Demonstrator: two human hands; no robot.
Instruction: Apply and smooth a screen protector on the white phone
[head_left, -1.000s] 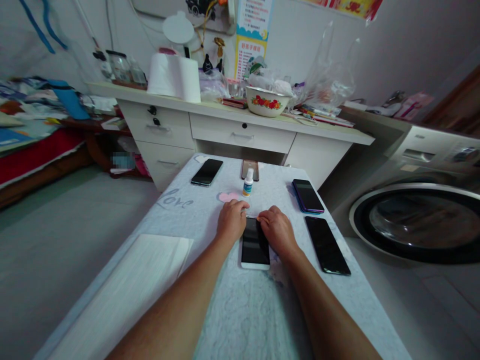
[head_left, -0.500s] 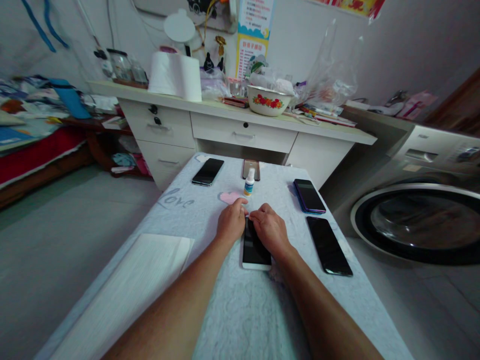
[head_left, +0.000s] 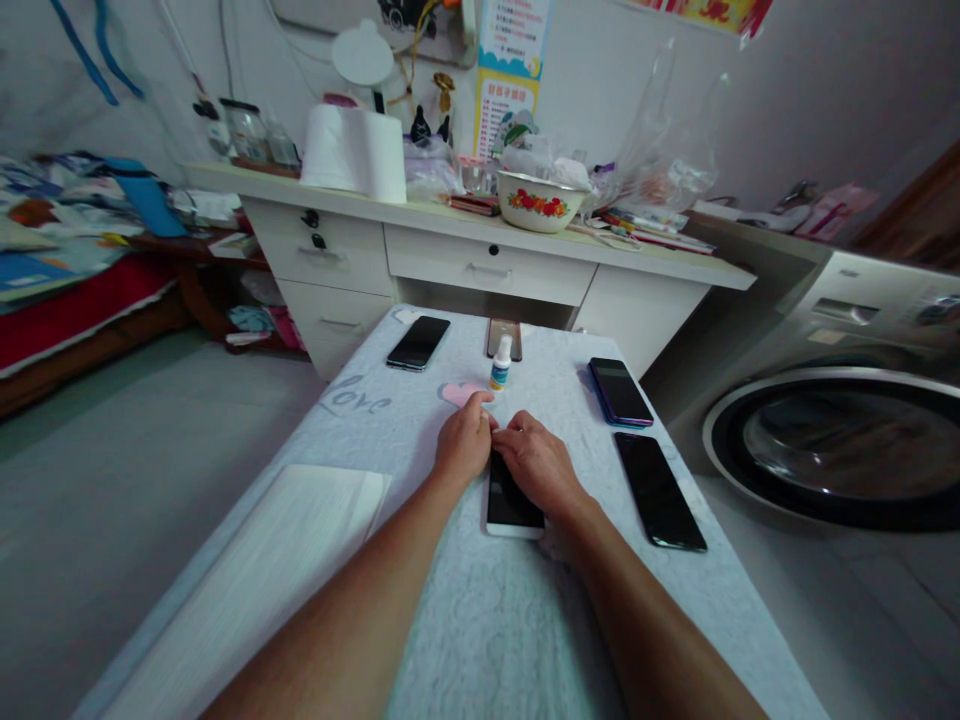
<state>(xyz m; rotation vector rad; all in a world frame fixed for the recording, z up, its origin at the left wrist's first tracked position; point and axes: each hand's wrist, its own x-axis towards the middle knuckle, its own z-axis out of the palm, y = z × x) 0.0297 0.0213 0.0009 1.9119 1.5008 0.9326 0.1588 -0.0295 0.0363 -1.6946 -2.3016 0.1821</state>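
A smartphone (head_left: 514, 505) with a white frame and dark screen lies face up on the cloth-covered table, its far end covered by both hands. My left hand (head_left: 465, 440) is closed at the phone's far left corner, thumb and fingers bent against its edge. Across the far part of the screen rests my right hand (head_left: 538, 462), fingers pinched together close to the left fingertips. Whatever is between the right fingertips is too small to make out. Just beyond the hands stands a small white spray bottle (head_left: 500, 364) with a blue and yellow label.
Another phone (head_left: 418, 343) lies at the far left; a phone stack (head_left: 619, 391) and a black phone (head_left: 660, 490) lie on the right. Behind the bottle is a brown phone case (head_left: 504, 338). A white folded sheet (head_left: 300, 550) covers the left front. A washing machine (head_left: 840, 400) stands to the right.
My right fingertips have shifted slightly left along the phone's far end, closer to the left hand. The phone and the other objects stay in place.
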